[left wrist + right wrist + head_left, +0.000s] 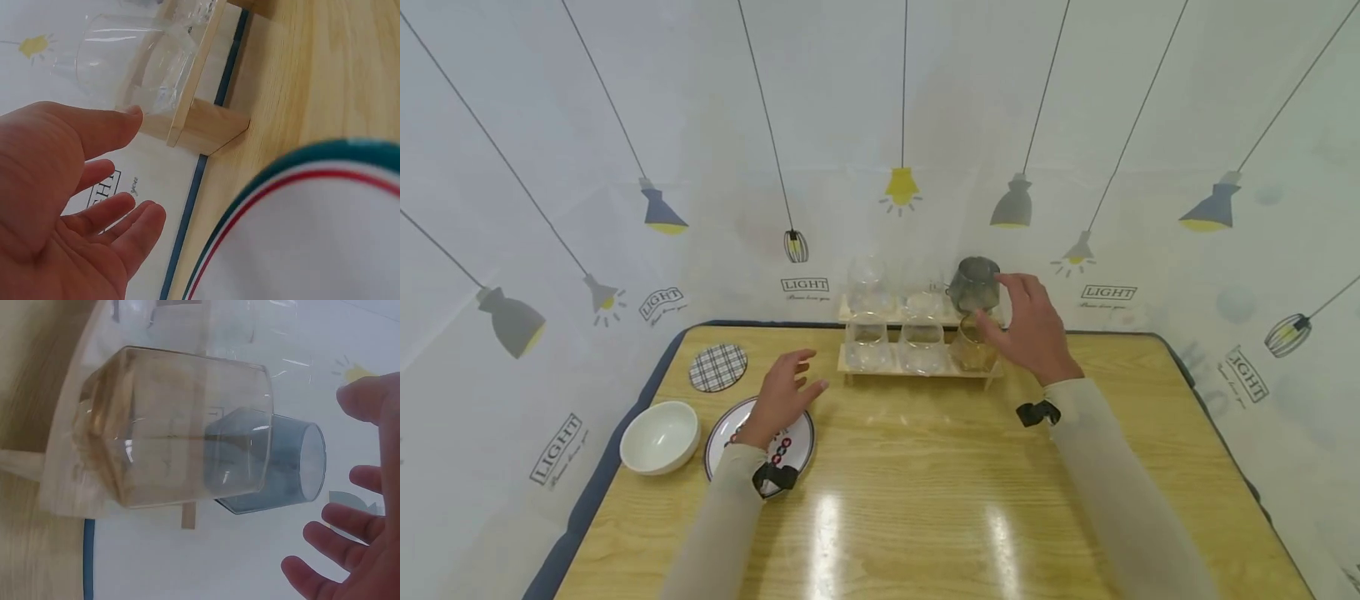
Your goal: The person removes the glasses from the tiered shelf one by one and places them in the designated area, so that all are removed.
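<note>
Two short rows of glasses stand on a two-tier wooden rack (917, 367) at the back of the table. At its right end, a smoky grey glass (975, 287) is on the upper tier and an amber glass (973, 354) on the lower one. My right hand (1033, 333) is beside these two, fingers spread; the right wrist view shows a gap between its fingertips (340, 522) and the grey glass (281, 462). Clear glasses (922, 346) fill the other places. My left hand (782, 400) hovers over a patterned plate (801, 450), its fingers loosely bent around nothing.
Left of the plate is a white bowl (660, 437), with a round checked coaster (718, 367) behind it. The wooden table (917, 492) has a dark blue edge (647, 400) along its left side. A pale sheet (850, 100) printed with lamps rises behind the rack.
</note>
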Demonstrator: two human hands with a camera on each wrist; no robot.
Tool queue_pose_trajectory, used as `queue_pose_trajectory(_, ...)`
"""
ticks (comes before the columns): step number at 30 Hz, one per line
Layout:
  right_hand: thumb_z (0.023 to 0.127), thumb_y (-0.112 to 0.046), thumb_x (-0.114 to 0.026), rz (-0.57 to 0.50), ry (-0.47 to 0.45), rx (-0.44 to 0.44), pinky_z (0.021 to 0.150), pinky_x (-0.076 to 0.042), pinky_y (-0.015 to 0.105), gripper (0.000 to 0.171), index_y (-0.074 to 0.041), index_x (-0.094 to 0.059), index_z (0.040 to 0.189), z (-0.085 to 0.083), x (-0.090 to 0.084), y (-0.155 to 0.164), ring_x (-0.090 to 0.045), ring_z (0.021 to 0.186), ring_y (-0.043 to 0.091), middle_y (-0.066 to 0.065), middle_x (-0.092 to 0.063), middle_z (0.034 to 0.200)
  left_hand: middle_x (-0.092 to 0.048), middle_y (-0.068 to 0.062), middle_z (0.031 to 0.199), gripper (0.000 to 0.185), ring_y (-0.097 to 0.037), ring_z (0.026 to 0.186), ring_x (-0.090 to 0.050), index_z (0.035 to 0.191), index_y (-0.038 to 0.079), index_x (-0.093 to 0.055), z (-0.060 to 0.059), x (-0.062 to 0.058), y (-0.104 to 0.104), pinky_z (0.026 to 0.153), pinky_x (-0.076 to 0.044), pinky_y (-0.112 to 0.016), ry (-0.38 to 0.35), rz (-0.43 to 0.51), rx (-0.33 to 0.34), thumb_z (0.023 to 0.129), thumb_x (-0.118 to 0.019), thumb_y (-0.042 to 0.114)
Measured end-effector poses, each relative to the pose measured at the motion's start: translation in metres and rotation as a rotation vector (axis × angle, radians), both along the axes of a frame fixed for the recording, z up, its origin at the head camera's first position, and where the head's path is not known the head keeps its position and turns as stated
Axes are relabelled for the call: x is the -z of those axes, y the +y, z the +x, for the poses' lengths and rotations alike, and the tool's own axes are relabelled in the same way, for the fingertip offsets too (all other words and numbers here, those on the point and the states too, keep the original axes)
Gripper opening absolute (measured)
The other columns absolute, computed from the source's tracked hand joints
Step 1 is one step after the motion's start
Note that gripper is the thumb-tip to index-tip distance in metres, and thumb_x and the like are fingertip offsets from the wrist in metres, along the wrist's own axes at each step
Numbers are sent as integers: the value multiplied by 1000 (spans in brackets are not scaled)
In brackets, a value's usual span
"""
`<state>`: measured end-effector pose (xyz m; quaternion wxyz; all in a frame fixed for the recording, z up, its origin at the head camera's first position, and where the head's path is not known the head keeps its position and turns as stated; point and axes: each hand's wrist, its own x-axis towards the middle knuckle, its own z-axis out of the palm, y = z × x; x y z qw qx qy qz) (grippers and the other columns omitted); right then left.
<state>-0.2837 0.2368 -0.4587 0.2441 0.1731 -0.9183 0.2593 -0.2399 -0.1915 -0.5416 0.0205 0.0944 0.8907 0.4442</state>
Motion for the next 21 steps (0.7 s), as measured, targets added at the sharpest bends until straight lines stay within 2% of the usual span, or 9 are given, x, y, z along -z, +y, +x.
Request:
queue_pose_trajectory(6,97,-54,-69,-144,-219,20,109,-44,63,86,-8,-35,162,-21,-6,-7,-47,139,43,22,-41,159,-47,-16,159,62,-38,142,-53,156,7,-45,-14,8,14,111,-52,-52,-93,116,-52,103,-71,24)
queue_pose_trajectory(10,96,-60,-69,-246,-352,14,114,-41,62,97,-13,-23,167,-36,-1,-7,-42,147,42,20,-34,167,-54,-16,154,61,-36,139,-58,155,9,-47,-24,17,23,109,-53,-52,-130,170,-95,102,-73,26)
queue_pose_trajectory(17,91,-61,-76,-313,-460,32,120,-37,62,111,-13,-15,169,-53,7,-9,-37,153,43,23,-33,168,-59,-19,149,53,-38,134,-62,153,10,-51,-36,30,40,102,-58,-47,-131,293,-95,104,-68,23)
queue_pose_trajectory(21,91,-63,-75,-322,-508,33,119,-38,63,110,-11,-16,168,-58,8,-11,-40,150,45,25,-36,166,-57,-21,148,44,-37,131,-63,148,12,-56,-37,32,47,97,-61,-42,-185,413,-112,105,-66,17)
